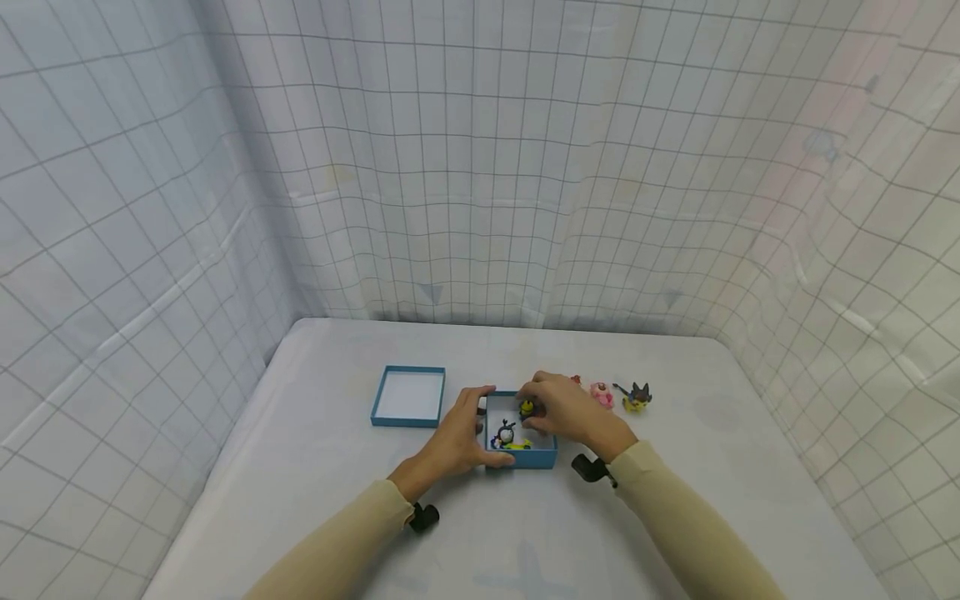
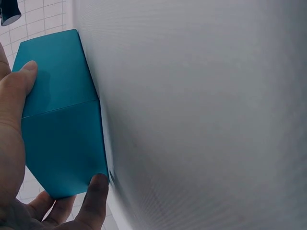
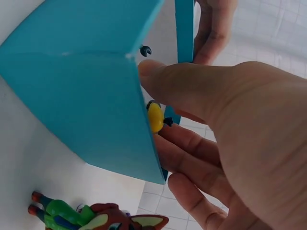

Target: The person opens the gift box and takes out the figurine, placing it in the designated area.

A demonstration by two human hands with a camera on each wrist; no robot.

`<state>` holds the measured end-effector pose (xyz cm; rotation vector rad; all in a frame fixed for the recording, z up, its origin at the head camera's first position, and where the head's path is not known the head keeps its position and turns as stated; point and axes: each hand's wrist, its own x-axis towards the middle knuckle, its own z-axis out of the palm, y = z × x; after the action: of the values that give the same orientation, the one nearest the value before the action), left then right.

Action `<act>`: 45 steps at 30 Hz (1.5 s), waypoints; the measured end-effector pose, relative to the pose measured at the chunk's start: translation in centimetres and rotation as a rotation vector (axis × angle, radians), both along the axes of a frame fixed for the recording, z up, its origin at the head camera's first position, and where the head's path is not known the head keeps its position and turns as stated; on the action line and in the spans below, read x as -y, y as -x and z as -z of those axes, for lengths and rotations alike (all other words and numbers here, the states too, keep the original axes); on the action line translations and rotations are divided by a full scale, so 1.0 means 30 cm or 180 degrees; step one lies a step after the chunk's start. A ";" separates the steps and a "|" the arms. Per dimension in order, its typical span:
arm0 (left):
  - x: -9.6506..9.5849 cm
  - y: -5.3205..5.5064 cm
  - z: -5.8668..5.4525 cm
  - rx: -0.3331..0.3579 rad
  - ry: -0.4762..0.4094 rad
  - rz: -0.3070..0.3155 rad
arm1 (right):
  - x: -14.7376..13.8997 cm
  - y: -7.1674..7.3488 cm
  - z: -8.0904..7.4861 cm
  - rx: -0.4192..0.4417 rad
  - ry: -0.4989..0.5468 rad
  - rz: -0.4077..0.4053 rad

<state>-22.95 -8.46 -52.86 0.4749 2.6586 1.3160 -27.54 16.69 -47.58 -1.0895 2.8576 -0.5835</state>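
A blue open-topped box (image 1: 536, 458) with a white inside stands on the table. My left hand (image 1: 457, 442) grips its left side, thumb along the front wall and fingers around the back; the left wrist view shows the thumb on the blue box (image 2: 62, 143). Reaching over the right wall into the box, my right hand (image 1: 566, 408) holds a small yellow-and-dark figurine (image 1: 527, 408) between thumb and fingers. Part of that yellow figurine (image 3: 155, 117) shows behind the box wall in the right wrist view. A black-and-white figurine (image 1: 506, 432) and a yellow piece (image 1: 517, 446) lie inside.
Left of the box lies a shallow blue-rimmed lid (image 1: 408, 422), white side up. To the right are a pink figurine (image 1: 602, 395), a dark-eared yellow figurine (image 1: 637, 398) and a red one (image 1: 576, 379) partly behind my hand. White gridded curtains (image 1: 480, 208) surround the table.
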 end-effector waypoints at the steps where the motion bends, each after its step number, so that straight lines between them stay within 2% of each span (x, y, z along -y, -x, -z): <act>1: 0.000 0.000 0.001 0.0000 0.0002 -0.0001 | 0.004 0.003 0.004 0.0013 -0.0013 0.0002; 8: 0.001 0.000 0.005 -0.0034 0.0019 0.0013 | 0.037 0.014 0.012 0.0133 -0.0163 0.0059; 16: -0.003 0.000 -0.002 -0.0035 -0.0002 0.0011 | 0.040 0.023 0.013 0.0197 -0.0126 0.0079; 23: -0.004 -0.003 -0.008 -0.0025 -0.0018 0.0001 | 0.037 0.021 0.016 0.0143 -0.0107 0.0012; 30: -0.003 -0.003 -0.005 -0.0009 -0.0030 0.0021 | 0.035 0.013 0.017 0.0149 -0.0049 0.0062; 38: -0.002 0.001 0.005 -0.0037 0.0040 0.0029 | 0.028 0.001 0.007 -0.0009 -0.0080 -0.0021; 45: -0.001 0.003 0.006 -0.0066 0.0028 0.0035 | 0.028 -0.006 0.000 -0.0093 -0.0090 0.0009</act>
<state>-23.04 -8.44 -53.03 0.5043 2.6734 1.3030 -27.37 15.86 -47.59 -1.0991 2.8833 -0.5301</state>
